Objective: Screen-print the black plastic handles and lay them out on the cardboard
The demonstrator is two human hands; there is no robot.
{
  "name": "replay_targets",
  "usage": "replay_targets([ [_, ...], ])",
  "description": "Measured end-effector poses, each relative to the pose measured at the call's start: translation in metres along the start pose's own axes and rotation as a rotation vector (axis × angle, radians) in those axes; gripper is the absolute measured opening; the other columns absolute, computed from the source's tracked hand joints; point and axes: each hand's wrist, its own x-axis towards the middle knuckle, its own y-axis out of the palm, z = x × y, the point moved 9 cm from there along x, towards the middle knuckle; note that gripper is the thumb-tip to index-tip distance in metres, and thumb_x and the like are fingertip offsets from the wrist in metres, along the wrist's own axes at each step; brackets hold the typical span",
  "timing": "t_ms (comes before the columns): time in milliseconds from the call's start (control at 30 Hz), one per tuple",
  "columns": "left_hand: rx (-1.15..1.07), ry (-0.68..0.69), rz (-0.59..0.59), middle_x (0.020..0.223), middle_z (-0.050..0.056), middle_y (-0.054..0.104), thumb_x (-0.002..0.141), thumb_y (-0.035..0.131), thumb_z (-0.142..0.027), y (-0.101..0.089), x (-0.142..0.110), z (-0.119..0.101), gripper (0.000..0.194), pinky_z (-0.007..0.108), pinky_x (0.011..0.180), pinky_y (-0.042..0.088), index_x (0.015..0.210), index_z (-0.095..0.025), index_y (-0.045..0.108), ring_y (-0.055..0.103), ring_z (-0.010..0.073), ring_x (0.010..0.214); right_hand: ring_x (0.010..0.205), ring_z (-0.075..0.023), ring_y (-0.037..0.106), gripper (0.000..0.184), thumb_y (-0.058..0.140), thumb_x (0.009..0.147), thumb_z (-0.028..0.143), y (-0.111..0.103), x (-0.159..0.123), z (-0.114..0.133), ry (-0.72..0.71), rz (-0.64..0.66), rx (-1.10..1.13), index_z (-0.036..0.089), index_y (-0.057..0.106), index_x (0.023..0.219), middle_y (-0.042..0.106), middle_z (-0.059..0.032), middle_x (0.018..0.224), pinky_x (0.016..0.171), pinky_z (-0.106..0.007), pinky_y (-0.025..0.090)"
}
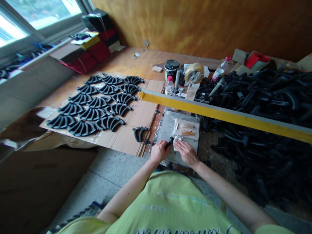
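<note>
My left hand point(159, 151) is closed around a black curved handle point(169, 143), whose end points toward my right hand. In my right hand point(186, 152) a small white cloth or paper point(176, 139) is pressed under the fingers, close to the handle's tip. Both hands are over a grey board point(168, 125). Beyond them on that board lies a clear plastic piece with orange-brown smears point(187, 130). To the left, two curved black handles point(140, 133) rest on cardboard point(122, 139).
Rows of black curved handles point(90, 102) cover the cardboard. A large heap of black parts point(255, 97) fills the right side. A yellow bar point(219, 112) crosses above the bench. Behind it stand a dark tub point(171, 69), a tape roll point(194, 73) and a bottle point(169, 86).
</note>
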Motion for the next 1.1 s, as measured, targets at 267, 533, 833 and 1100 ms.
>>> replay_targets([
  [267, 0.018, 0.01, 0.037, 0.094, 0.004, 0.067, 0.088, 0.05, -0.033, 0.0, 0.001, -0.001, 0.015, 0.024, 0.07, 0.042, 0.093, -0.023, 0.06, 0.063, 0.0175, 0.089, 0.127, -0.0229, 0.052, 0.046, 0.038, 0.09, 0.006, 0.004, 0.02, -0.002, 0.028, 0.019, 0.035, 0.016, 0.06, 0.128, 0.059, -0.0093, 0.134, 0.108, -0.043, 0.042],
  [533, -0.005, 0.0, 0.014, 0.095, 0.004, 0.067, 0.09, 0.049, -0.036, -0.001, 0.001, 0.002, 0.018, 0.025, 0.067, 0.041, 0.095, -0.023, 0.059, 0.064, 0.0168, 0.085, 0.107, -0.021, 0.063, 0.037, 0.037, 0.09, 0.008, -0.022, -0.009, -0.016, 0.163, -0.008, 0.158, 0.019, 0.065, 0.113, 0.07, -0.0089, 0.109, 0.096, -0.038, 0.049],
  [833, -0.001, 0.008, 0.004, 0.096, 0.003, 0.067, 0.089, 0.051, -0.035, -0.001, 0.0, 0.001, 0.017, 0.025, 0.069, 0.042, 0.095, -0.024, 0.061, 0.064, 0.0169, 0.087, 0.08, -0.0182, 0.064, 0.008, 0.057, 0.086, 0.02, 0.004, 0.039, -0.04, 0.464, -0.007, 0.309, 0.021, 0.059, 0.093, 0.067, -0.0024, 0.086, 0.071, -0.027, 0.047],
  [1100, 0.014, 0.016, 0.02, 0.097, 0.003, 0.066, 0.089, 0.049, -0.033, -0.001, 0.0, 0.0, 0.015, 0.024, 0.069, 0.041, 0.092, -0.023, 0.06, 0.063, 0.017, 0.09, 0.082, -0.0197, 0.06, 0.007, 0.056, 0.089, 0.019, 0.017, 0.071, -0.028, 0.388, 0.029, 0.028, 0.021, 0.062, 0.086, 0.063, -0.0051, 0.09, 0.069, -0.027, 0.043],
])
